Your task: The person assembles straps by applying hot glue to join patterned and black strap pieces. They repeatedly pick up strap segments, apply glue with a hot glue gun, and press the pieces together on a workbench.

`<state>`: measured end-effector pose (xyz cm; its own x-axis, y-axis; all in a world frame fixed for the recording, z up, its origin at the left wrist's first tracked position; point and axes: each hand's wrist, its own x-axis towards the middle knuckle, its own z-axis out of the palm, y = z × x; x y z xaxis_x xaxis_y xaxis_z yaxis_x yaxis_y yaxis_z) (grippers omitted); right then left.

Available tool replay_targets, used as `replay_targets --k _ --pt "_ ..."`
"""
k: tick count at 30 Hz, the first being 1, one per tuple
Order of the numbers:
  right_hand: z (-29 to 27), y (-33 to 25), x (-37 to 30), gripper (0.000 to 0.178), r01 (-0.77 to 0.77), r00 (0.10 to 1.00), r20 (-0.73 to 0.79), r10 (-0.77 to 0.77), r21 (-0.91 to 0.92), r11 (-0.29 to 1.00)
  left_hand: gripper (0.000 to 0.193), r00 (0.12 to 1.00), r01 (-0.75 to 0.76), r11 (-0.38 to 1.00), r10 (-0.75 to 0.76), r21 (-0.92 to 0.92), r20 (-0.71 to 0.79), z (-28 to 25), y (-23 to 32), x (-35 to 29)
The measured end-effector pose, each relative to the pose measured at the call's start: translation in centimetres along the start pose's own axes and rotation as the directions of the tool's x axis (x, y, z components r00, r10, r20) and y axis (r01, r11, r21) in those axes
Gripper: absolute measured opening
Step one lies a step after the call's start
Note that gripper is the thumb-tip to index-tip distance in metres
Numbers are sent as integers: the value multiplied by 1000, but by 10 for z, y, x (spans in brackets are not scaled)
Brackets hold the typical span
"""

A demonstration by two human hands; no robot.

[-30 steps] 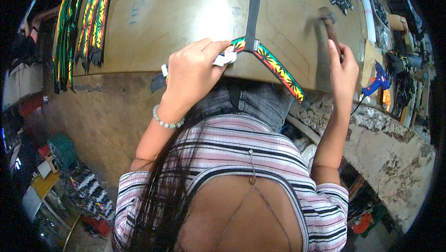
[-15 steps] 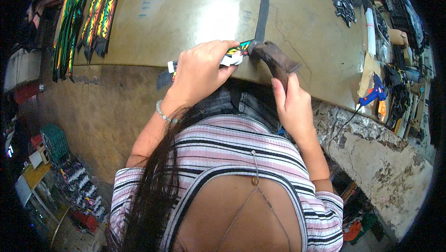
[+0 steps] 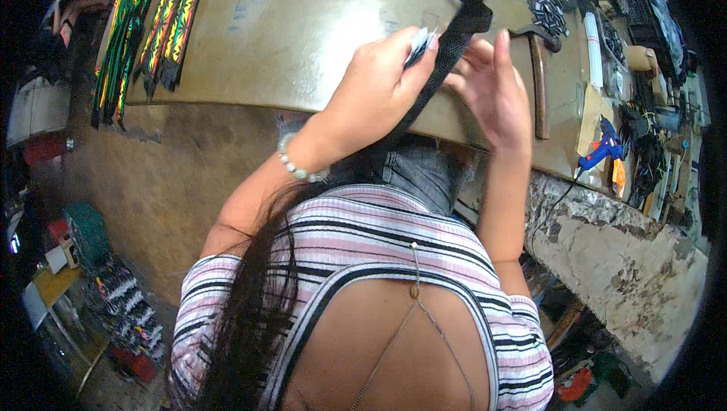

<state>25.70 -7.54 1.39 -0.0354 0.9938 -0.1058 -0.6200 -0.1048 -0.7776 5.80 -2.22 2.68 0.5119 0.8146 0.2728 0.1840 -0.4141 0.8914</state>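
Observation:
A black woven strap [image 3: 447,55] rises slantwise above the table's near edge, its upper part folded and blurred. My left hand [image 3: 375,93] is closed on the strap, with small pale tags [image 3: 419,46] pinched at its fingertips. My right hand [image 3: 496,100] is beside the strap on its right side, fingers apart and thumb raised. Some of its fingertips are close to the strap; whether they touch it I cannot tell. To the right of that hand, a hammer [image 3: 539,89] with a wooden handle lies on the table.
Colourful patterned straps [image 3: 170,32] hang over the table's [image 3: 280,55] left part. At the right are a pile of small dark pieces [image 3: 547,11], white sticks [image 3: 592,47] and a blue glue gun [image 3: 603,146] with a cord. A rough, chipped ledge [image 3: 606,237] runs below.
My right hand has let go of the hammer, which now lies to the right. My left hand has moved up and right, lifting the strap off the table; its black side now shows.

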Motion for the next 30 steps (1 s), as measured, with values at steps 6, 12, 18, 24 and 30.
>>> replay_targets --k 6,12,18,24,30 --pt "26 -5 25 21 -24 989 -137 -53 -510 860 19 989 -104 958 128 267 -77 -2 15 2" --pt "8 -11 22 29 -320 945 -99 312 -484 814 23 988 -110 953 75 282 134 -27 2 18" --pt "20 -18 36 33 227 972 89 -217 -584 779 28 989 21 929 -73 370 127 -8 -14 17" --pt "37 -17 8 38 341 904 229 -361 -895 287 23 987 149 876 -159 459 -17 2 -29 18" --pt "20 28 29 28 128 915 58 -399 -980 151 20 998 51 879 -23 475 -65 7 -33 13"
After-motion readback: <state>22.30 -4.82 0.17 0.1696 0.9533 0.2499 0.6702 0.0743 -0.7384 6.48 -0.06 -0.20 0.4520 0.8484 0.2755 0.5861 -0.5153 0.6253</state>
